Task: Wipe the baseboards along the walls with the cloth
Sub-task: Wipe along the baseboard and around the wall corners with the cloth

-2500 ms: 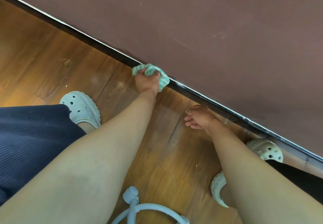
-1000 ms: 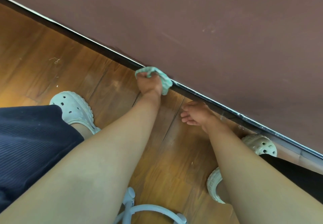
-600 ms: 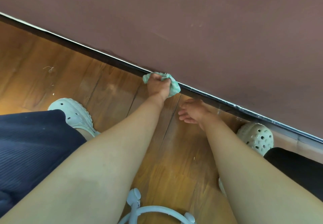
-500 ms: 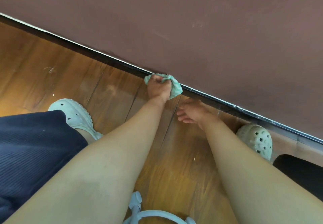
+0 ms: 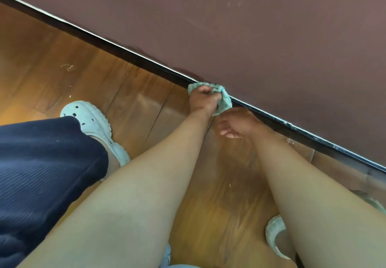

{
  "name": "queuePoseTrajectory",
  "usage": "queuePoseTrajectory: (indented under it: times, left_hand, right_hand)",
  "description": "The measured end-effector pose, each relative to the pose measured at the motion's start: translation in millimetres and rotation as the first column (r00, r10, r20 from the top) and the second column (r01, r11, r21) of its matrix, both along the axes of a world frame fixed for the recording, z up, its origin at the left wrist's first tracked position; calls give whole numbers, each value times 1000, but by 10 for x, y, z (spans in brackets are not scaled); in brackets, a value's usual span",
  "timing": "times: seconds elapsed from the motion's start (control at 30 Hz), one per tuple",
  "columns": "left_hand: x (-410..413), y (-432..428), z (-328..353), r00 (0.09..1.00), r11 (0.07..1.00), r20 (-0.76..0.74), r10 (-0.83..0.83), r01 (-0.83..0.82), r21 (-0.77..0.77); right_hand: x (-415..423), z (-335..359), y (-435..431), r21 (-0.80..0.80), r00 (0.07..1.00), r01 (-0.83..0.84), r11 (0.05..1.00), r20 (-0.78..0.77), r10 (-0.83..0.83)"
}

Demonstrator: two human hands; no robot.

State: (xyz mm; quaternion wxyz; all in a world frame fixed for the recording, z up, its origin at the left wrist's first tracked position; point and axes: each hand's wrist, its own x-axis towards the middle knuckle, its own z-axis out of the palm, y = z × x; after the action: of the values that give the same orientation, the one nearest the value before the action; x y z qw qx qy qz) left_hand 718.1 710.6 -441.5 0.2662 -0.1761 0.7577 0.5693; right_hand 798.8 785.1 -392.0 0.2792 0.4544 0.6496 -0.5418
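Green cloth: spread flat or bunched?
Bunched. The green terry cloth is wadded in the left hand, fingers curled round it, pressed against the dark baseboard strip; only ruffled edges stick out.

The left hand has slid the cloth along the baseboard toward 4 o'clock, so its loose corner now hangs just beside the right hand. That hand seems to have lifted slightly off the floor.

The brown wood floor holds a pale left shoe and a pale right shoe, near. A little fluff lies far left.
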Motion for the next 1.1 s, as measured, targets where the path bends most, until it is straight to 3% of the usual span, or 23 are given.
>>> queuePoseTrajectory:
  times: [0.1, 0.23, 0.3, 0.4, 0.53, 0.8, 0.97, 1.1]
  left_hand:
    - [54, 51, -9, 999, 999, -37, 40, -40, -10]
    - [-113, 8, 77, 923, 935, -177, 342, -353, -35]
    - [-107, 11, 75, 935, 941, -194, 297, -321, -105]
    - [87, 95, 22, 986, 985, -146, 80, -101, -143]
    - [373, 191, 105, 972, 975, -164, -166, 137, -175]
    - [521, -262, 835, 972, 952, -233, -9, -63, -300]
    - [512, -457, 1010, 973, 959, -130, 189, -211, -189]
    - [551, -520, 818, 966, 960, -32, 256, -258, -107]
  right_hand:
    - [52, -3, 34, 0, 1000, -16, 1000, -7, 16]
    - [254, -13, 152, 10, 997, -82, 997, -9, 82]
    - [350, -6, 229, 15, 997, -83, 996, -6, 83]
    - [449, 13, 296, 20, 999, -46, 999, -9, 46]
    - [533, 121, 287, 32, 997, -68, 997, -33, 69]
    - [641, 472, 192, -2, 981, -102, 995, -165, 100]
    - [612, 668, 203, 74, 981, -87, 993, -168, 99]
    - [650, 718, 102, 147, 978, -151, 978, -124, 169]
